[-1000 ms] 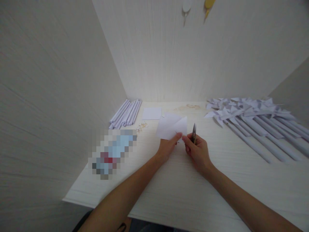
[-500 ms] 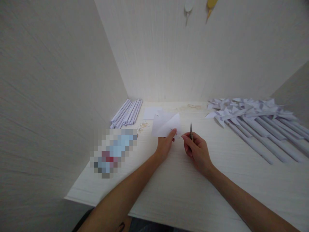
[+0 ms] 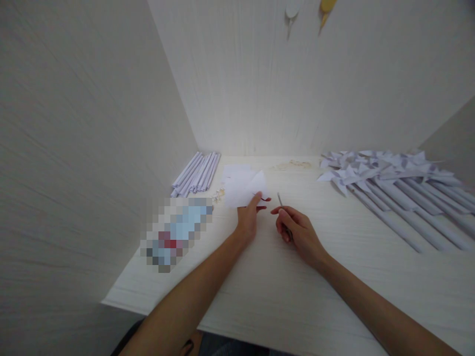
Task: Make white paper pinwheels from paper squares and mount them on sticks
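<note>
Pinching a white paper sheet [image 3: 243, 190] at its near edge with my left hand [image 3: 248, 217], I grip small scissors [image 3: 281, 200] in my right hand [image 3: 295, 232], blades up. Bare tabletop [image 3: 282, 291] lies open toward me; rolled paper sticks [image 3: 196, 173] sit by the left wall, finished pinwheels [image 3: 389, 183] far right. Since a second ago the sheet has swung left, away from the scissors, and my hands have parted.
</note>
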`<state>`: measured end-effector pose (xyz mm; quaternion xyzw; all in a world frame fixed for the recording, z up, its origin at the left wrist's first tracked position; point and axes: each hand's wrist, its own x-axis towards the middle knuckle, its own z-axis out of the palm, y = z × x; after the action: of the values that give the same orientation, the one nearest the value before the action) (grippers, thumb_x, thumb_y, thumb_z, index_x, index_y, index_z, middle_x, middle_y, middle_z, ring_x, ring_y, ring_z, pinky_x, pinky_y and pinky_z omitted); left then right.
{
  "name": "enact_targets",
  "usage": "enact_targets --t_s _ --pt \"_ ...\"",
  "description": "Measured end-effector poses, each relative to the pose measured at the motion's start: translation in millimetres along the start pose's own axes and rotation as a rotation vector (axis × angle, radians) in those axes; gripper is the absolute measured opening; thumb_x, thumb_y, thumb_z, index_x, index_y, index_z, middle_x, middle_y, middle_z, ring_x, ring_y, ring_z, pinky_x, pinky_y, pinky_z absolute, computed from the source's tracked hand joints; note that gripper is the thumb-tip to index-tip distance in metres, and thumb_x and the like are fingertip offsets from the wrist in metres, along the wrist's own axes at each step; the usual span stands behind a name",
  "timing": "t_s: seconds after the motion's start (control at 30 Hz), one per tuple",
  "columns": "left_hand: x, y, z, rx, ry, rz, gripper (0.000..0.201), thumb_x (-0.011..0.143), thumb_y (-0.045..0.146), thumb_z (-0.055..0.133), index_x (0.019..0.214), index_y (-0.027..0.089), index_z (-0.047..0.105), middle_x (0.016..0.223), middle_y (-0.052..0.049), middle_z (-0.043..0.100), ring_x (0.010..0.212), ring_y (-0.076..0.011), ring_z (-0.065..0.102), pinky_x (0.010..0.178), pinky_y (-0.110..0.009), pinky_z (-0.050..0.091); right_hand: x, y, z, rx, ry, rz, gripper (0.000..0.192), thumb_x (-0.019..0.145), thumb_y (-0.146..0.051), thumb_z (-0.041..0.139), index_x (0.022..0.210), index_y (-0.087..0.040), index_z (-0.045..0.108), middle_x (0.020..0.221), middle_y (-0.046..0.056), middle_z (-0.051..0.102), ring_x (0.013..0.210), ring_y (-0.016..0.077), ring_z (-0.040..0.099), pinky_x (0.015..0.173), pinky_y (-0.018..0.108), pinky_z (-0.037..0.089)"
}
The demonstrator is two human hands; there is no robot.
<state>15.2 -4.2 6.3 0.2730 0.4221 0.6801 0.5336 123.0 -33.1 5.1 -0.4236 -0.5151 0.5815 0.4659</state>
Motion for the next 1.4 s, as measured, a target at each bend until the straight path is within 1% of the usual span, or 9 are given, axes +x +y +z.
enact_targets --t_s 0.1,0.2,0.33,0.4,0.53,0.67,0.9,1.07,1.4 --pt "0.7 0.3 -0.2 -0.044 0.0 -0.011 0.019 0.057 0.023 0.062 0.072 0.016 0.054 0.067 0.002 0.057 0.06 -0.0106 0.057 0.051 -0.021 0.039 -0.7 0.9 0.7 0.02 -0.022 -0.004 0.028 0.072 -0.044 0.051 0.074 -0.016 0.05 0.05 -0.006 0.048 0.033 0.0032 0.035 0.032 0.017 0.024" --pt "1.2 0.9 -0.3 -0.064 -0.013 -0.025 0.019 0.056 0.023 0.062 0.072 0.015 0.054 0.066 0.002 0.057 0.059 -0.01 0.057 0.051 -0.021 0.039 -2.3 2.1 1.8 0.038 -0.068 0.028 0.027 0.074 -0.044 0.048 0.074 -0.017 0.048 0.053 -0.006 0.05 0.032 0.0027 0.036 0.03 0.017 0.023" --pt "1.2 0.8 0.4 -0.069 -0.034 -0.043 0.019 0.057 0.022 0.062 0.072 0.014 0.055 0.067 0.001 0.059 0.06 -0.011 0.058 0.052 -0.022 0.04 -3.5 1.5 2.8 -0.014 -0.097 0.093 0.028 0.074 -0.045 0.046 0.072 -0.017 0.047 0.044 -0.008 0.045 0.028 0.0028 0.031 0.027 0.016 0.018" --pt "1.0 0.8 0.9 -0.078 -0.04 -0.048 0.019 0.057 0.022 0.062 0.072 0.014 0.055 0.067 0.001 0.059 0.06 -0.0114 0.058 0.054 -0.023 0.041 -3.5 0.4 3.1 -0.036 -0.098 0.115 0.028 0.074 -0.045 0.046 0.07 -0.017 0.046 0.041 -0.009 0.042 0.027 0.0029 0.03 0.027 0.016 0.017" --pt "-0.1 1.3 1.2 -0.075 -0.059 -0.052 0.017 0.057 0.021 0.062 0.07 0.014 0.055 0.065 0.001 0.059 0.059 -0.0116 0.059 0.055 -0.024 0.042 -2.8 -1.1 3.7 -0.041 -0.1 0.137 0.028 0.073 -0.045 0.045 0.066 -0.018 0.043 0.04 -0.009 0.042 0.028 0.0026 0.029 0.027 0.015 0.016" --pt "-1.2 1.2 0.8 -0.048 -0.103 -0.057 0.014 0.059 0.023 0.061 0.067 0.014 0.055 0.059 0.001 0.059 0.055 -0.0119 0.058 0.052 -0.023 0.041 -2.3 -0.4 4.0 -0.036 -0.088 0.157 0.028 0.073 -0.043 0.045 0.061 -0.018 0.041 0.04 -0.009 0.042 0.027 0.0023 0.028 0.026 0.015 0.015" --pt "-1.2 1.6 0.1 -0.034 -0.127 -0.061 0.013 0.06 0.022 0.061 0.067 0.014 0.054 0.056 0.003 0.059 0.051 -0.011 0.058 0.051 -0.022 0.04 -3.2 -0.3 3.3 -0.034 -0.105 0.153 0.03 0.073 -0.043 0.046 0.057 -0.018 0.039 0.04 -0.008 0.041 0.028 0.0022 0.028 0.026 0.015 0.015" --pt "-1.3 3.0 -0.8 -0.003 -0.182 -0.041 0.01 0.062 0.023 0.059 0.065 0.014 0.055 0.054 0.001 0.059 0.052 -0.0113 0.058 0.051 -0.022 0.04 -4.2 0.1 2.2 -0.02 -0.12 0.161 0.03 0.075 -0.042 0.045 0.057 -0.018 0.039 0.04 -0.008 0.041 0.027 0.002 0.028 0.026 0.015 0.015" --pt "1.5 1.5 -1.3 0.0 -0.178 -0.031 0.013 0.059 0.023 0.061 0.064 0.014 0.054 0.052 0.003 0.058 0.049 -0.0111 0.057 0.051 -0.023 0.04 -2.6 -1.0 1.4 -0.063 -0.129 0.171 0.031 0.077 -0.038 0.043 0.055 -0.018 0.038 0.038 -0.008 0.04 0.025 0.0009 0.025 0.025 0.015 0.014"
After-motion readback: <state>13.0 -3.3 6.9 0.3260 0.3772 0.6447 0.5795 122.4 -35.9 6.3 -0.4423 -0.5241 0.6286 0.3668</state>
